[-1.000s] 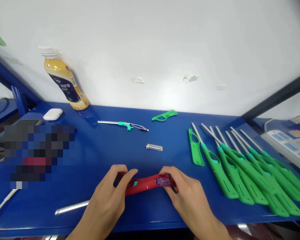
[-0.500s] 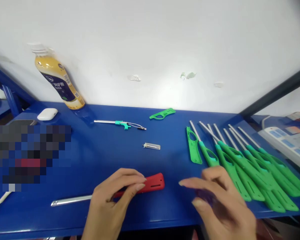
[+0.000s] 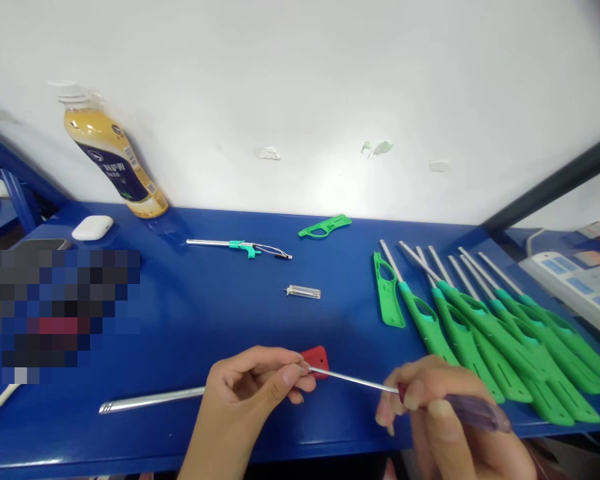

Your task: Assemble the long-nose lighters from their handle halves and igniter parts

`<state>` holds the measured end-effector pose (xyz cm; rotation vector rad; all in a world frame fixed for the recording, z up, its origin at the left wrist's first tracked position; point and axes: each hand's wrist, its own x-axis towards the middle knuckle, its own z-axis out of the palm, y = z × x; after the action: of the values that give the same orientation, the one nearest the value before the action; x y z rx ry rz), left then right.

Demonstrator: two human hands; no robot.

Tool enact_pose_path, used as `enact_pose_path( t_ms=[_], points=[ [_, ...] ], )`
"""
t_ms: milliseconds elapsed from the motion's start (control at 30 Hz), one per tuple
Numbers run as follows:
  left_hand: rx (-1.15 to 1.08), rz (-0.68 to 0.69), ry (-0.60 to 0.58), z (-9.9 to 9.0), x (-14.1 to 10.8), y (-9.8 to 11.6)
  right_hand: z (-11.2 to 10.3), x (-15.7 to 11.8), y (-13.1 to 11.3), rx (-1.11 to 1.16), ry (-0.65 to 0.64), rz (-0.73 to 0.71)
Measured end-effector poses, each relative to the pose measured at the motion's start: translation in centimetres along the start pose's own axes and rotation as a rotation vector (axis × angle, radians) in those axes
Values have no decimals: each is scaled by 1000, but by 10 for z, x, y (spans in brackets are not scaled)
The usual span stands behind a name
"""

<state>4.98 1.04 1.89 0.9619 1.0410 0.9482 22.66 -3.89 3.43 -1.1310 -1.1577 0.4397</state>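
Low in the middle of the head view, my left hand (image 3: 260,387) is closed in a pinch at the tip of a screwdriver's shaft; whatever sits between the fingertips is too small to make out. My right hand (image 3: 445,413) grips the screwdriver (image 3: 473,412) by its translucent purple handle, the thin metal shaft pointing left. Behind my left hand lies a red lighter (image 3: 321,360) with a long metal tube (image 3: 153,399); its middle is hidden by the hand. Farther back are a small clear fuel tank (image 3: 304,291) and a tube with a teal trigger and wires (image 3: 237,245).
Several green long-necked lighters (image 3: 485,327) are heaped at the right, beside a green half shell (image 3: 389,293). Another green shell (image 3: 326,227) lies near the wall. At the left stand a yellow drink bottle (image 3: 117,160) and a white earbud case (image 3: 93,228). A power strip (image 3: 575,280) sits far right.
My right hand has turned and brought the screwdriver's shaft leftward to my left fingertips. My left hand has shifted right, off its hold on the red lighter, and now pinches at the tip.
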Motion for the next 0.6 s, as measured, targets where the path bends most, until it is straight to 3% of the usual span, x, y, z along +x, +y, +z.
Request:
enact_pose_path(
  t_ms=[600],
  points=[
    [-62, -39, 23, 5, -3, 5, -1, -3, 4, 46, -32, -7]
  ],
)
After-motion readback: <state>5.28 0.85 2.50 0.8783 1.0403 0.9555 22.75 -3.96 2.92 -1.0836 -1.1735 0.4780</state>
